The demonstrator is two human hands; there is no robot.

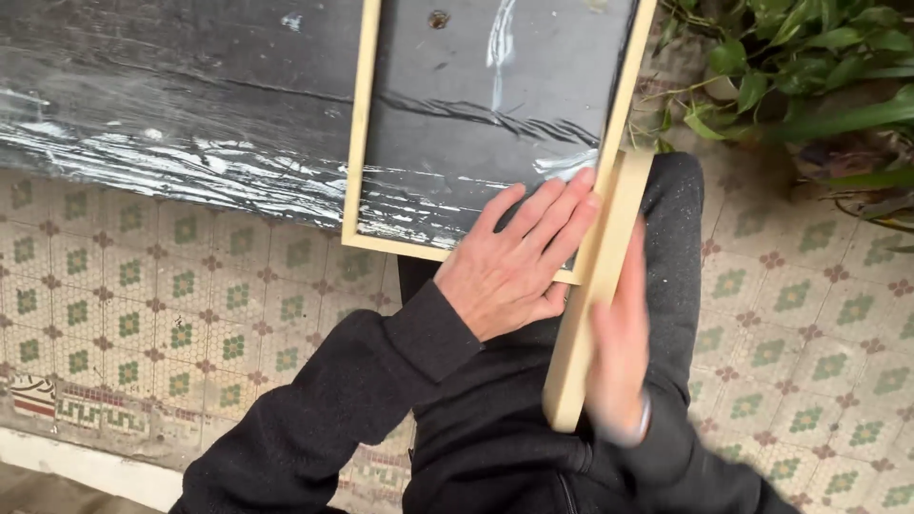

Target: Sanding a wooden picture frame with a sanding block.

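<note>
A light wooden frame (360,133) lies on a dark worktop (171,86), its near right corner hanging over the edge. My left hand (519,262) lies flat with fingers spread on that near right corner of the frame. My right hand (619,347), blurred by motion, grips a loose pale wooden strip (600,286). The strip stands on edge against the frame's right side, running from the corner down toward my lap.
The dark worktop is streaked with white paint. Patterned green and red floor tiles (143,314) spread below. Green leafy plants (809,67) grow at the upper right. My dark trousers (676,219) and black sleeves fill the lower middle.
</note>
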